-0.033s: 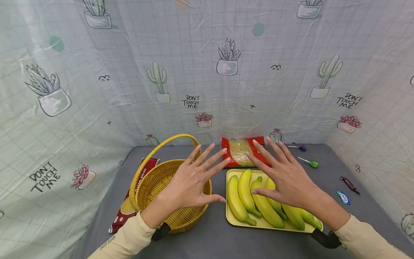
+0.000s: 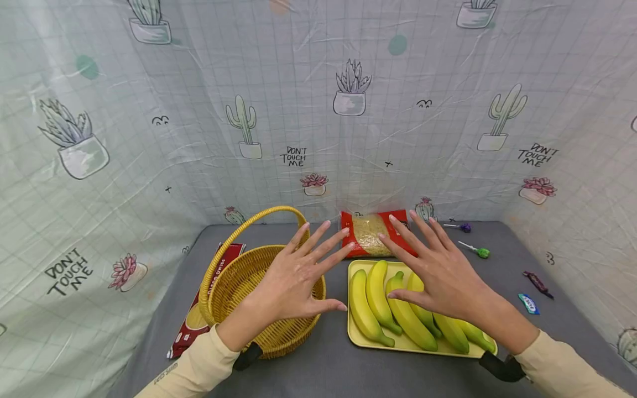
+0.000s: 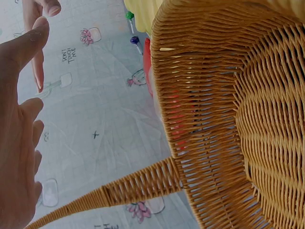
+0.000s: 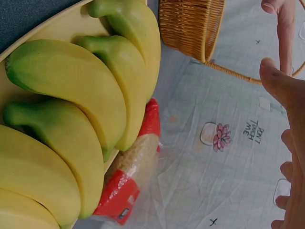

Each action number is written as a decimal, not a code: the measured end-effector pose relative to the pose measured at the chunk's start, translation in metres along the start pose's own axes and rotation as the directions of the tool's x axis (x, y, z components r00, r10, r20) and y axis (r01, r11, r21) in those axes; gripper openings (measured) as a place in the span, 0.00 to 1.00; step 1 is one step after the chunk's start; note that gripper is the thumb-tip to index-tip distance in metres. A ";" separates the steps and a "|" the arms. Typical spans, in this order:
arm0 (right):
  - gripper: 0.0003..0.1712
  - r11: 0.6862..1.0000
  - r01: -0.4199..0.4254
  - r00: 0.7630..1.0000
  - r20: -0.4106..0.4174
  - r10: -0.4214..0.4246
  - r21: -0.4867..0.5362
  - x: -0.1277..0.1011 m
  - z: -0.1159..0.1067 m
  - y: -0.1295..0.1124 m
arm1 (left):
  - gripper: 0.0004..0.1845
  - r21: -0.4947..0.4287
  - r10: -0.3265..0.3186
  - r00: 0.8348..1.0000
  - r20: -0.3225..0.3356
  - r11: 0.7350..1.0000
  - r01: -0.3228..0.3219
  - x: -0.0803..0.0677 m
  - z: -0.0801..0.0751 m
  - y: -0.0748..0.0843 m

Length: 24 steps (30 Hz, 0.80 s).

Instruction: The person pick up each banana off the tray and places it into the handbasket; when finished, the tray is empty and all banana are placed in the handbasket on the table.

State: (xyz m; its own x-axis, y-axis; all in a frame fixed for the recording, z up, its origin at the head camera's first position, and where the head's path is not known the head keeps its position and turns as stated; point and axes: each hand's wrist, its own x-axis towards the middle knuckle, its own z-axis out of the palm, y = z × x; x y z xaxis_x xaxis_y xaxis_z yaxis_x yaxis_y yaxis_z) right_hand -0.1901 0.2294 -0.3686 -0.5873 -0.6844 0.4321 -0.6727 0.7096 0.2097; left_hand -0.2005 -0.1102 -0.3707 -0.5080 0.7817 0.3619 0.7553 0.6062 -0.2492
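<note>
Nothing was moved yet: both hands, left hand (image 2: pixel 291 282) and right hand (image 2: pixel 440 273), had fingers spread wide, holding nothing, with the yellow-green bananas (image 2: pixel 385 301) on the yellow tray (image 2: pixel 354 337) under the right fingers and the empty woven yellow basket (image 2: pixel 234 284) under the left.

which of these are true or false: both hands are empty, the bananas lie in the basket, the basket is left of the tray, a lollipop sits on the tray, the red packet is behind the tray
1. Both hands are empty. True: the left hand and right hand hover with fingers spread.
2. The yellow-green bananas lie in the woven wicker basket. False: they lie on the flat yellow tray.
3. The basket is left of the tray. True.
4. The green lollipop sits on the tray. False: it lies on the grey table, right of the tray.
5. The red packet with a clear window lies behind the tray. True.
</note>
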 end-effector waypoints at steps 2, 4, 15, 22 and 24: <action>0.58 1.000 0.001 1.000 -0.002 -0.001 0.000 0.000 0.000 0.000 | 0.58 0.005 0.000 1.000 0.002 1.000 0.000 0.000 0.000 0.000; 0.58 1.000 0.003 1.000 -0.004 -0.003 0.001 0.000 0.000 0.000 | 0.58 0.008 0.001 1.000 0.010 1.000 -0.001 0.000 0.000 0.001; 0.57 1.000 -0.013 0.999 -0.031 0.014 0.018 -0.001 -0.005 0.004 | 0.58 -0.001 0.007 1.000 -0.011 1.000 -0.007 -0.001 -0.007 0.004; 0.55 1.000 -0.026 0.998 -0.052 0.027 0.012 -0.003 -0.006 0.007 | 0.58 -0.014 0.013 0.999 -0.047 1.000 -0.014 -0.003 -0.019 0.008; 0.55 0.999 -0.035 0.997 -0.063 0.035 0.010 -0.005 -0.006 0.007 | 0.58 -0.015 0.012 0.998 -0.057 1.000 -0.013 -0.005 -0.026 0.010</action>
State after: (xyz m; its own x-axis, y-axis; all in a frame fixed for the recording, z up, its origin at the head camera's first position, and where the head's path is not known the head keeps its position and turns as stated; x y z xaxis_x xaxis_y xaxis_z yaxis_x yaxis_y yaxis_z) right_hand -0.1892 0.2387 -0.3636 -0.5812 -0.6472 0.4933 -0.6563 0.7312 0.1861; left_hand -0.1801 -0.1117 -0.3519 -0.4743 0.7794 0.4093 0.7681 0.5936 -0.2403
